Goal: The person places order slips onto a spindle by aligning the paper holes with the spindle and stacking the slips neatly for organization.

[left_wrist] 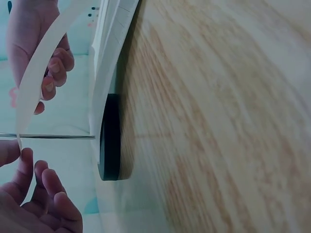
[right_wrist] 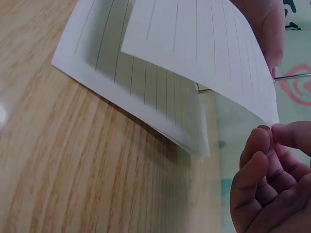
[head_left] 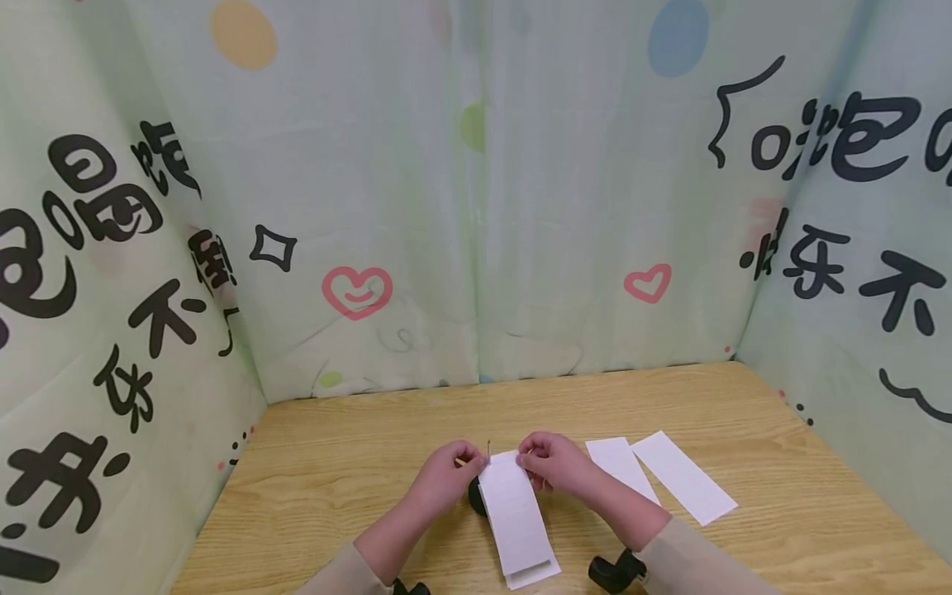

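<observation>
A lined white paper slip (head_left: 518, 516) is held by its far corners, my left hand (head_left: 449, 473) pinching the left one and my right hand (head_left: 556, 464) the right one. A thin metal spike (left_wrist: 58, 137) passes through the slip near its far edge and pokes out above it. The round black base (left_wrist: 111, 138) of this paper spike stands on the table, partly hidden in the head view. Beneath the raised slip, more lined paper (right_wrist: 146, 94) lies low around the spike; how many sheets cannot be told.
On the wooden table (head_left: 335, 446), two more white slips lie to the right, a nearer one (head_left: 623, 464) partly behind my right forearm and a farther one (head_left: 686, 478). Printed curtains (head_left: 416, 207) enclose the table's back and sides. Black wrist mounts (head_left: 617, 571) sit at both sleeves.
</observation>
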The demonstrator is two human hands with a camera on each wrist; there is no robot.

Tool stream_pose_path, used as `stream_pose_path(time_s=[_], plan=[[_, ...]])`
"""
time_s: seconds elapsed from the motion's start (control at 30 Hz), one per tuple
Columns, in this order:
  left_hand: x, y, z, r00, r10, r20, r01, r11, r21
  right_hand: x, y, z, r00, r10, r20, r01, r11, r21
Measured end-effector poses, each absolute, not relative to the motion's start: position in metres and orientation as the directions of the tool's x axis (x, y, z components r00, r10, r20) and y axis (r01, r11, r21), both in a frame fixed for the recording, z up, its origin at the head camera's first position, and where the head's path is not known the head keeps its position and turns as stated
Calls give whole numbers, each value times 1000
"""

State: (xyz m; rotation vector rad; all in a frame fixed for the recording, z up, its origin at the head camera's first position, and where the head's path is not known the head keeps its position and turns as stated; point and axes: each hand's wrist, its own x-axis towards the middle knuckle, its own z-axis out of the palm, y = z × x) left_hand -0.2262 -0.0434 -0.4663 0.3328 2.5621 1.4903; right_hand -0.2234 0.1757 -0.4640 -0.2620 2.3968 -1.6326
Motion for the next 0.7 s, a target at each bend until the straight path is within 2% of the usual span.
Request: stream_pose_path(time_s=[0.7], plan=[[-228, -47, -483, -950, 311, -40, 151, 564, 812, -224, 173, -478, -949, -283, -138, -7, 457, -889]])
